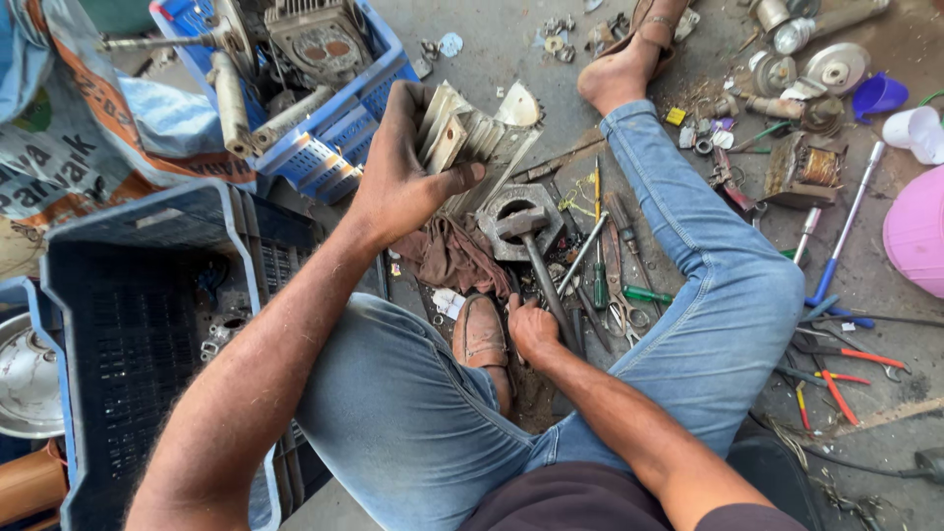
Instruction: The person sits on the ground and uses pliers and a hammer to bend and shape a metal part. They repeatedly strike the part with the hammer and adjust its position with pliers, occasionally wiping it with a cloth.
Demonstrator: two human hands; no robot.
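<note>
1. We see the left hand (398,182) closed tight around a ribbed metal part (472,147), with the thumb pressed across its front.
2. The ribbed metal part is held up over the floor, just above a brown rag (447,258). Its long side runs from near the thumb up and away toward the blue crate (339,138). It is pale grey, dusty, and has flat fins in a row.
3. The right hand (534,329) is wrapped around the hammer (536,261) handle, low down between the knees. The handle is a dark, thin bar. It points up and away from us, and the head lies on a grey six-sided metal ring (506,202).
4. A brown shoe (480,334) is just beside the right hand.
5. Screwdrivers, scissors and pliers (836,369) lie on the dirty floor by the blue jeans.
</note>
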